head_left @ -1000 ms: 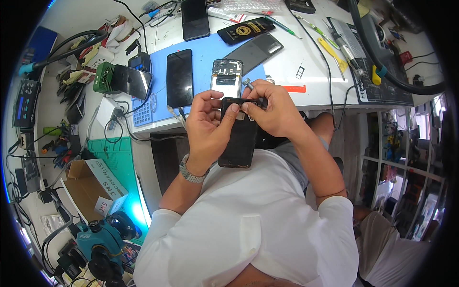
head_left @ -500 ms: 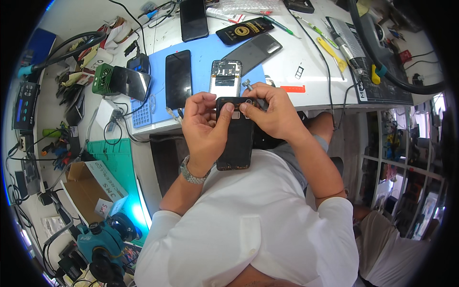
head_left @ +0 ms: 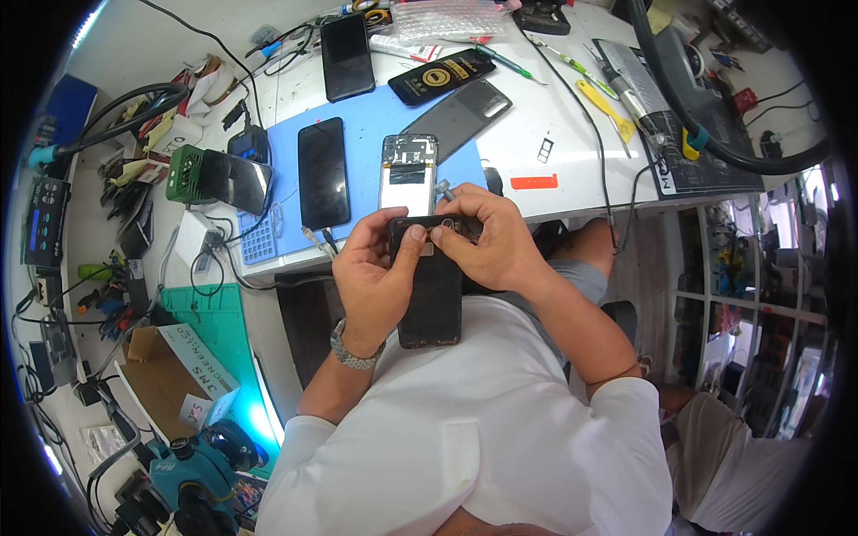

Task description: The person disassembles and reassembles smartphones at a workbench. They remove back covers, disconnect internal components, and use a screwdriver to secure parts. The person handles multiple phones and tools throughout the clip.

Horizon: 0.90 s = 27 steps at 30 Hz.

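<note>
Both hands hold a black phone back cover (head_left: 431, 295) over my lap, just in front of the bench edge. My left hand (head_left: 375, 277) grips its left side, thumb pressing near the top. My right hand (head_left: 487, 239) pinches the cover's top end and also carries a thin metal tool (head_left: 444, 190) that sticks up past the fingers. Right behind the hands, an opened phone (head_left: 407, 172) with exposed insides lies on a blue mat (head_left: 357, 134). A black phone (head_left: 323, 173) lies beside it on the mat.
Further back on the white bench (head_left: 572, 134) lie a grey back cover (head_left: 458, 112), another black phone (head_left: 347, 56), and a black-and-yellow packet (head_left: 441, 75). A green device (head_left: 219, 179) stands left of the mat. Yellow tweezers (head_left: 608, 109), cables, a cardboard box (head_left: 165, 375) surround.
The hands and back cover have lifted slightly toward the bench. My left thumb has slid up to the cover's top end, and the right fingers have shifted over that same end.
</note>
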Tool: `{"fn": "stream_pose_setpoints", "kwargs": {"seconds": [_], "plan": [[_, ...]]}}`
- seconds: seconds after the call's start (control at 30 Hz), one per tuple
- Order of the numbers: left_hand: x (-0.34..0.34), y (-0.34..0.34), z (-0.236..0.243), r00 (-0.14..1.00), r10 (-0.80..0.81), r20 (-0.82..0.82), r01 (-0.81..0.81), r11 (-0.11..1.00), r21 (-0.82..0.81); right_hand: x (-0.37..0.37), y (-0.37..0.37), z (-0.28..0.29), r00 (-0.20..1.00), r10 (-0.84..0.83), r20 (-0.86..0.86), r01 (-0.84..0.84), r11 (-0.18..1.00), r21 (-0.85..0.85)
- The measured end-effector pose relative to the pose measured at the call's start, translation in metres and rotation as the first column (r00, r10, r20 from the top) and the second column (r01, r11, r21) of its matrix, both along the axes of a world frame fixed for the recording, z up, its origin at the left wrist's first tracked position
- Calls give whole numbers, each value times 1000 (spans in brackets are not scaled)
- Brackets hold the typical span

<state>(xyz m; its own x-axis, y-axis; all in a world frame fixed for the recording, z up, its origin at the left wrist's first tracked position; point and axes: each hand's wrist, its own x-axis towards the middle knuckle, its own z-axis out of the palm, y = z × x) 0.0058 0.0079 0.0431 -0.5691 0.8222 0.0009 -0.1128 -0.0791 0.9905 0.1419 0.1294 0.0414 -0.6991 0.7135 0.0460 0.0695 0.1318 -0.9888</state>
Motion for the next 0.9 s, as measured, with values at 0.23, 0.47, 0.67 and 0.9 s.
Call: {"fn": "stream_pose_setpoints", "kwargs": {"seconds": [0.23, 0.47, 0.67, 0.9], "plan": [[1, -1, -7, 999, 16, -37, -15, 999, 28, 0, 0, -2, 1000, -6, -27, 6, 1000, -4], [2, 3, -14, 999, 6, -32, -5, 999, 34, 2, -2, 0, 1000, -20, -7, 21, 993, 118], [-5, 10, -3, 996, 90, 14, -90, 996, 8, 11, 22, 20, 978, -178, 107, 162, 977, 136], [-26, 11, -1, 985, 173, 9, -173, 985, 1, 39, 94, -20, 829, -532, 175, 267, 650, 711]]}}
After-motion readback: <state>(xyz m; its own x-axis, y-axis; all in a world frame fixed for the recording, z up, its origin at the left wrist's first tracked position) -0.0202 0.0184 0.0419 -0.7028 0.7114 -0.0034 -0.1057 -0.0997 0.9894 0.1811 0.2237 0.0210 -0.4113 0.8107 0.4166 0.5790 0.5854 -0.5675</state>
